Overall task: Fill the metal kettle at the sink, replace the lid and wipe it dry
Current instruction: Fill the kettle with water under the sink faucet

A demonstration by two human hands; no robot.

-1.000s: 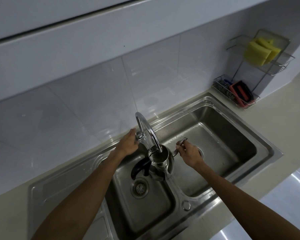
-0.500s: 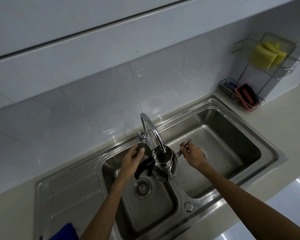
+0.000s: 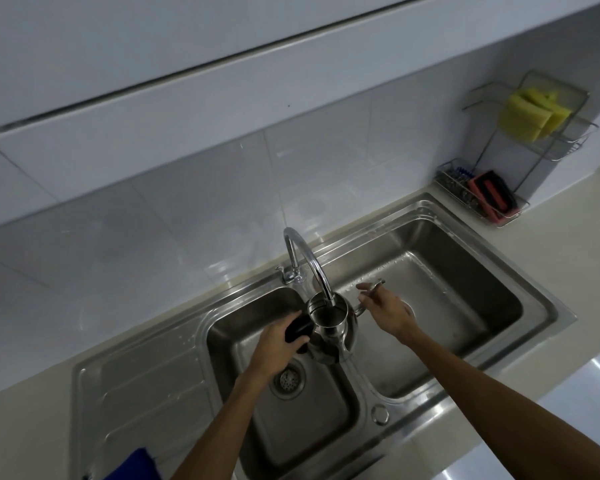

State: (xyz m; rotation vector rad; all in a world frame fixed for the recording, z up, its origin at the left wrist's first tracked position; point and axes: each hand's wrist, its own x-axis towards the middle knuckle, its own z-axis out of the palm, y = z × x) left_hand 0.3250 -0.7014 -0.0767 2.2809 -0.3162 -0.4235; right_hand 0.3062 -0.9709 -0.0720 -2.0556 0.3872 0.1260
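Note:
The metal kettle (image 3: 329,329) hangs lidless over the left sink basin, its mouth right under the tip of the curved faucet (image 3: 309,258). My left hand (image 3: 276,346) is wrapped around the kettle's black handle (image 3: 297,329). My right hand (image 3: 387,311) hovers just right of the kettle over the right basin. It pinches a thin metal piece that looks like the lid (image 3: 378,283), seen edge-on. Whether water is running I cannot tell.
The steel double sink (image 3: 548,306) has a drainboard on its left and a drain strainer (image 3: 288,379) below the kettle. A blue cloth (image 3: 132,465) lies at the drainboard's near edge. A wire rack (image 3: 492,206) with yellow sponges (image 3: 530,116) stands at the back right.
My left hand left the tap lever, came down to the left basin and closed on the kettle's black handle. My right hand stayed put with the metal piece.

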